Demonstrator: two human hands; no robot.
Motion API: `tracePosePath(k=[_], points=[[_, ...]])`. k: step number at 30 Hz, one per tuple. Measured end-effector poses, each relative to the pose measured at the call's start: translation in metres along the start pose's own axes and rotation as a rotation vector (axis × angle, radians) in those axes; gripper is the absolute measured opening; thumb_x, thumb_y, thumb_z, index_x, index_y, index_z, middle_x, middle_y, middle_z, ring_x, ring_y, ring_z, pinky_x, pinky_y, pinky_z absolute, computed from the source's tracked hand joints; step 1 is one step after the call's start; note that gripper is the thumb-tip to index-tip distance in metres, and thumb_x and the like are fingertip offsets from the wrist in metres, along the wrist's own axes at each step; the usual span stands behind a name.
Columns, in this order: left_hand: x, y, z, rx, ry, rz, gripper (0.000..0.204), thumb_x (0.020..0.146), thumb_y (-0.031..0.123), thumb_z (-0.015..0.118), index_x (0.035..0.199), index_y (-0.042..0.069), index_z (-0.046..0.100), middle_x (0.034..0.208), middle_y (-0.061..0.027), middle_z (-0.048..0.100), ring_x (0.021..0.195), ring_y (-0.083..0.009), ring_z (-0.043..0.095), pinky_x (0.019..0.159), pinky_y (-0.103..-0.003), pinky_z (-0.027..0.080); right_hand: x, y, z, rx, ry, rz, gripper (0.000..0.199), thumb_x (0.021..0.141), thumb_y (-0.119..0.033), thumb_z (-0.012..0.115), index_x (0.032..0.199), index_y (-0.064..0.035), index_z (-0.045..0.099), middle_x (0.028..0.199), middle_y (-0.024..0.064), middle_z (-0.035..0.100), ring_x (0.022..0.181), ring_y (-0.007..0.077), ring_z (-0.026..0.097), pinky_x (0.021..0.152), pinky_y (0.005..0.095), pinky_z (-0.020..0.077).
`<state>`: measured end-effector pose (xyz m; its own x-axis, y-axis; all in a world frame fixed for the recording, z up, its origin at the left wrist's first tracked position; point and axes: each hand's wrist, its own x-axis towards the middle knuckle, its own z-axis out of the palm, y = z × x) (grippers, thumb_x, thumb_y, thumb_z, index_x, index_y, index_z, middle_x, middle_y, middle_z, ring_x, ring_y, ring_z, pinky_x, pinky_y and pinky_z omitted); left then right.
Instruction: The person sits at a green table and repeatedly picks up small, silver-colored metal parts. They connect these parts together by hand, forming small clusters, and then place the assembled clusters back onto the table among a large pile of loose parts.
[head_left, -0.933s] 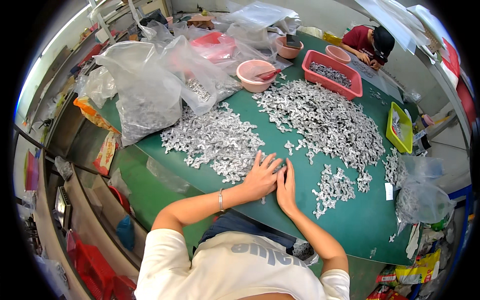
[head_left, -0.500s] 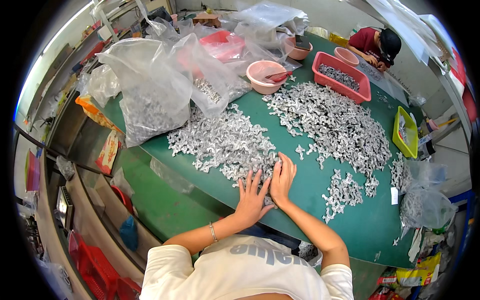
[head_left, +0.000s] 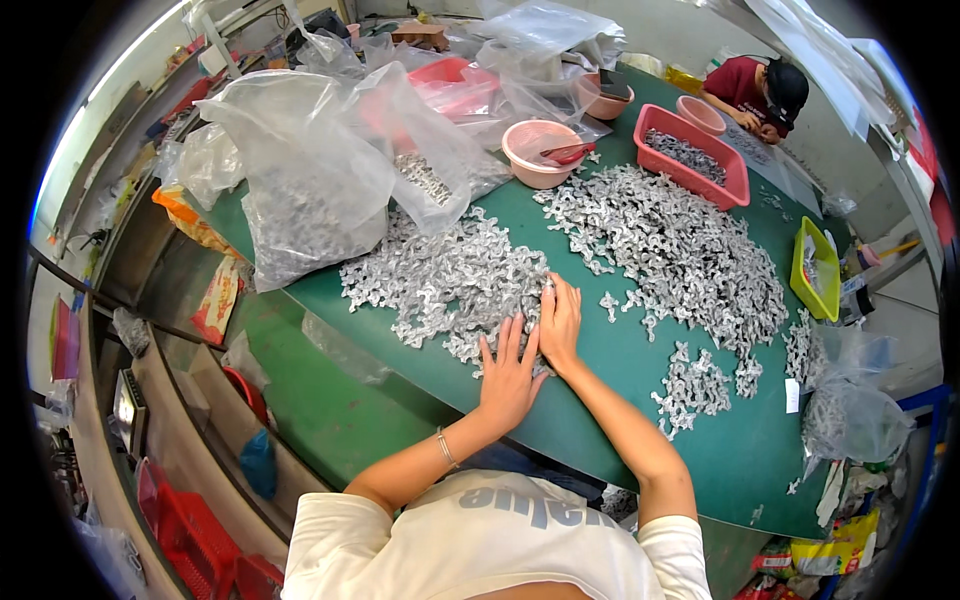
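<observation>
Inside pink tray: seemingly metal parts.

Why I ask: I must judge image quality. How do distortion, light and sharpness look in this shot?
Head view: fisheye bends the green table edge, black corners; even daylight, soft shadows; glare on clear plastic bag; left hand, right hand and metal pieces sharp.

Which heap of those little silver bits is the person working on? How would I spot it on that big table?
Start at the green table and find the two hands at its near edge. The left hand lies flat and the right hand rests beside it, both on the near edge of the left pile. Unlike the larger right pile toward the pink tray, it runs up to a clear plastic bag.
</observation>
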<state>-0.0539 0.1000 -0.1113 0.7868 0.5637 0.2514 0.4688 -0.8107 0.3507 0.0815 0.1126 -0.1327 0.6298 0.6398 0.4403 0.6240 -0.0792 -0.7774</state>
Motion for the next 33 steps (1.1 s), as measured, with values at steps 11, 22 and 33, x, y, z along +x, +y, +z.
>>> tracePosePath(k=[11, 22, 33], points=[[-0.001, 0.007, 0.0, 0.011, 0.092, 0.008, 0.071, 0.074, 0.023, 0.065, 0.131, 0.002, 0.028, 0.138, -0.0233, 0.018, 0.129, -0.0393, 0.016, 0.098, -0.061, 0.013, 0.004, 0.009, -0.021, 0.064, -0.163, 0.006, 0.045, 0.091, -0.031, 0.034, 0.125, -0.0019, 0.039, 0.129, 0.014, 0.039, 0.125, 0.0286, 0.029, 0.105, 0.0442, 0.013], [-0.097, -0.032, -0.011, -0.419, 0.631, 0.126, 0.031, 0.074, -0.008, 0.05, 0.104, -0.002, 0.051, 0.108, -0.0177, 0.048, 0.1, -0.0308, 0.048, 0.089, -0.038, 0.037, -0.082, -0.013, -0.194, -0.677, -0.283, -0.049, 0.04, 0.076, -0.023, 0.063, 0.112, -0.009, 0.053, 0.123, 0.0127, 0.04, 0.121, 0.0342, 0.03, 0.101, 0.0525, 0.0194], [-0.332, -0.201, 0.109, -0.941, -0.53, -1.064, 0.032, 0.085, 0.022, 0.052, 0.105, -0.002, 0.056, 0.095, -0.01, 0.059, 0.083, -0.0223, 0.057, 0.073, -0.033, 0.046, -0.064, 0.029, -0.222, -0.624, -0.224, -0.022, 0.047, 0.074, -0.022, 0.064, 0.116, -0.0067, 0.049, 0.125, 0.0125, 0.04, 0.122, 0.0337, 0.03, 0.1, 0.048, 0.0236]])
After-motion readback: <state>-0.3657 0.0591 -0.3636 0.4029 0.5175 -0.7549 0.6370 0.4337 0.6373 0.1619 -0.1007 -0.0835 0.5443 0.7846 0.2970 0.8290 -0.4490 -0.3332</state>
